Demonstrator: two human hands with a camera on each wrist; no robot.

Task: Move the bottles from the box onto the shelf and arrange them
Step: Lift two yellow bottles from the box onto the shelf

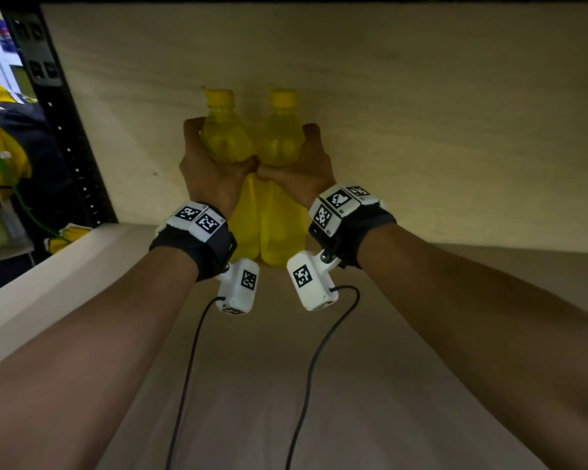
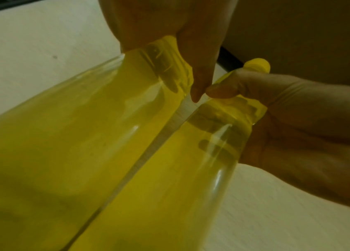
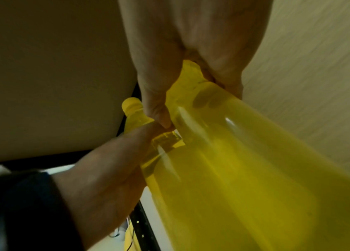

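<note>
while both forearms are reaching straight forward into the shelf bay, the left hand [image 1: 207, 164] is gripping the left bottle [image 1: 226, 137] at its shoulder and the right hand [image 1: 301, 167] is gripping the right bottle [image 1: 279, 140] the same way. each thumb is lying across the front of its bottle, and the two thumb tips are meeting, or nearly meeting, between the bottles. the remaining fingers are curling round the far sides; the left wrist view is showing them dimly through the yellow liquid. wrists are level with each other and turned slightly inward, palms facing one another.

both bottles are standing upright side by side, yellow caps up, bodies touching or just apart. their bases are hidden behind the wrist cameras, so contact with the shelf board [image 1: 455, 334] is not showing clearly. they are sitting deep in the bay, near the pale back panel [image 1: 421, 96].

a black perforated upright [image 1: 72, 147] is framing the bay on the left. past it, a person's yellow and dark sleeve [image 1: 0, 154] is showing. two black cables are trailing from the wrist cameras down over the board.
</note>
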